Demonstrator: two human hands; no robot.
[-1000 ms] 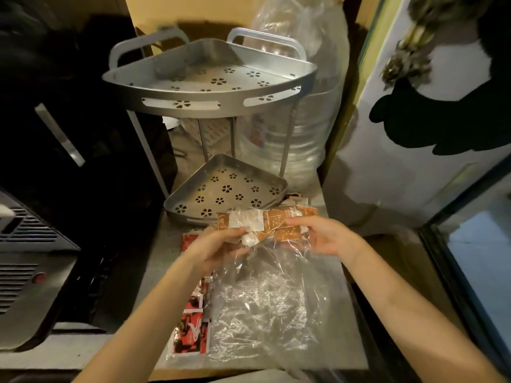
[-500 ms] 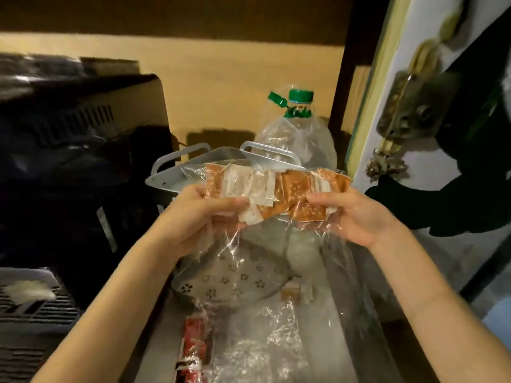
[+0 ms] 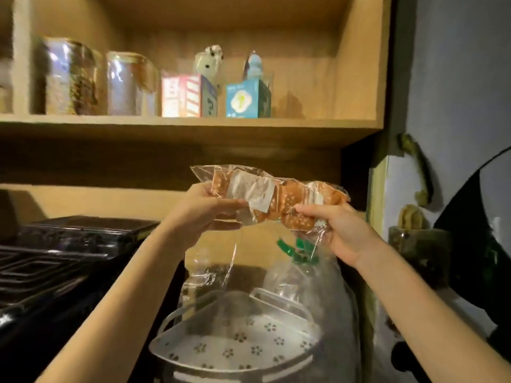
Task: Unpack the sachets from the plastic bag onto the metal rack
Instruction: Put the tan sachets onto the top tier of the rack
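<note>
Though crumpled, the clear plastic bag (image 3: pixel 265 200) of orange-and-white sachets (image 3: pixel 287 200), gripped by both hands (image 3: pixel 210 211) above the metal rack (image 3: pixel 235 352)

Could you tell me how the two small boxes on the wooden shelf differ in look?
The pink box is printed in pink and white stripes, while the blue box is light blue with a pale round emblem on its front. The pink box looks wider; the blue box narrower. The pink box stands nearer the glass jars; the blue box stands to its right, apart from it. Both stand upright with a small figure behind each.
</note>
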